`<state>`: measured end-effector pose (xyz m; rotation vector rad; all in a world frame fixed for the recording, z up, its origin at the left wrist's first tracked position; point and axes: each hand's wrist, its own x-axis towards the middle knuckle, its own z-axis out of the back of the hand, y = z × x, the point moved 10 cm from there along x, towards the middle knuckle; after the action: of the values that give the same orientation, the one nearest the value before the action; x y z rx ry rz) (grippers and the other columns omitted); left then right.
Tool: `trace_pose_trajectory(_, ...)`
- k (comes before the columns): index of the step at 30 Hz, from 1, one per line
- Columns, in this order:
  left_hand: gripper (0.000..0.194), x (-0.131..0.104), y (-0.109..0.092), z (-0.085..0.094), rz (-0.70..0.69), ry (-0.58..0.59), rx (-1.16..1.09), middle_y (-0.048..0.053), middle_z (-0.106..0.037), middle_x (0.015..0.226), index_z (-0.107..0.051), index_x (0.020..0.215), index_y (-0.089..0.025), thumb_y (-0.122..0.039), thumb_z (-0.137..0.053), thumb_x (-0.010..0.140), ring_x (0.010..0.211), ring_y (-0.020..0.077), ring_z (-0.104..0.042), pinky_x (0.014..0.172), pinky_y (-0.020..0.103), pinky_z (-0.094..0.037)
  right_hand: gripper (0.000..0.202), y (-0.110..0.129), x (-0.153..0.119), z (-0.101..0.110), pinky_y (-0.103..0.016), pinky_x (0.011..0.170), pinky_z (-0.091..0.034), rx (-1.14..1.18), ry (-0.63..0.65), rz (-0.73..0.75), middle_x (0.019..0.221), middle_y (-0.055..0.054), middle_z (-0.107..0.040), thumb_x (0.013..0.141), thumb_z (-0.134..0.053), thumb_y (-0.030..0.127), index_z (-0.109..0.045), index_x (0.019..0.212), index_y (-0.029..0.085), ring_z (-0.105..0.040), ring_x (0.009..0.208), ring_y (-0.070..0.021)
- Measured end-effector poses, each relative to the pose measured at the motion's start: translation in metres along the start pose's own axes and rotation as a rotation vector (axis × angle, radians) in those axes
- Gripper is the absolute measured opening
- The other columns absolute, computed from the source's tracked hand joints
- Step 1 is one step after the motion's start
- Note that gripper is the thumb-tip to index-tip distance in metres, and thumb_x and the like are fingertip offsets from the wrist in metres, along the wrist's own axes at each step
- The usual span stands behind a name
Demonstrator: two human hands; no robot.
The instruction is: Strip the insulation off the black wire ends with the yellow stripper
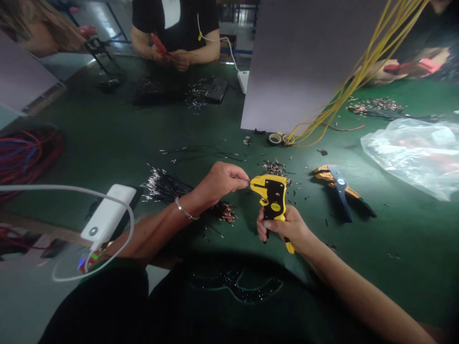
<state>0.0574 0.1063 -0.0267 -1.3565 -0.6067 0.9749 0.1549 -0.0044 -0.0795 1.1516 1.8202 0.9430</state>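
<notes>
Head view, nearest edge: dark clothing with a glittering curved pattern, up against a green table.
White device: a slim white box lies tilted at the left, a white cable looping around its near end.
Right hand: the right hand is wrapped around the grip of a yellow-and-black wire stripper.
Wire stripper: held upright in front of the wearer, just right of the middle, its nose pointing left.
Left hand: the left hand has thumb and forefinger pressed together at the stripper's nose; what they pinch is too small to tell. A silver bracelet circles the wrist.
Black wires: a bundle of black wires passes under the left forearm, silvery ends on the left, coppery ends on the right.
Second tool: a blue-and-orange hand tool lies on the table to the right of the stripper.
Clippings: a small heap of wire ends sits just beyond the stripper.
Middle distance: coiled red and blue wires at far left, a clear plastic bag at right, tape rolls beside trailing yellow wires.
Far side: a pale panel stands between two co-workers, each holding a red tool.
</notes>
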Motion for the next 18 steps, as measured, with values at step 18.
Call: trace_pose_trajectory(18, 0.005, 0.006, -0.0031, -0.0008, -0.06, 0.009, 0.079, -0.004, -0.054, 0.052, -0.069, 0.064, -0.014, -0.017, -0.065, 0.064, 0.047, 0.0057, -0.041, 0.048, 0.022, -0.032, 0.01, -0.0045, 0.0005, 0.006, -0.028, 0.046, -0.043, -0.055, -0.115, -0.022, 0.052, 0.003, -0.057, 0.066, -0.067, 0.018, -0.059, 0.072, 0.016, -0.053, 0.044, -0.0132)
